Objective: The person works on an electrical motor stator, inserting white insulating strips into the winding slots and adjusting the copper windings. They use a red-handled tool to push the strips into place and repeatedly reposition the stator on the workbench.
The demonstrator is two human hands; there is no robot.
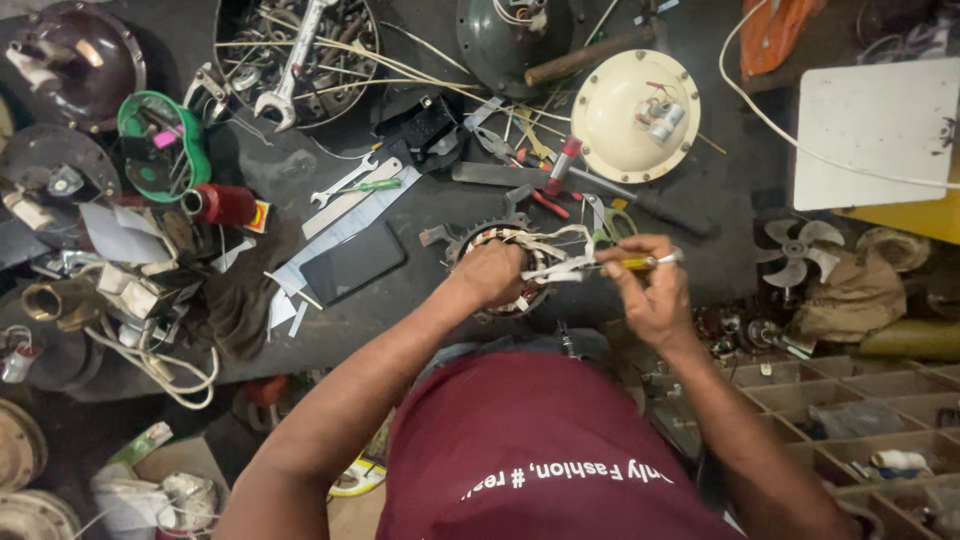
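Note:
A round motor stator (478, 236) with copper windings and a toothed metal rim lies on the dark workbench (420, 330) in front of me. My left hand (490, 272) rests on top of it and pinches a bundle of white wire leads (556, 268) coming off the windings. My right hand (648, 290) is closed around a thin tool with a yellow handle (640, 262), whose tip meets the white leads. The lower part of the stator is hidden under my left hand.
A black phone (352, 262) and a metal ruler (352, 196) lie left of the stator. A cream round motor cover (636, 116), a red-handled tool (560, 165), spanners (290, 75) and loose wires crowd the bench. Compartment trays (850, 420) sit lower right, a small fan blade (797, 250) at right.

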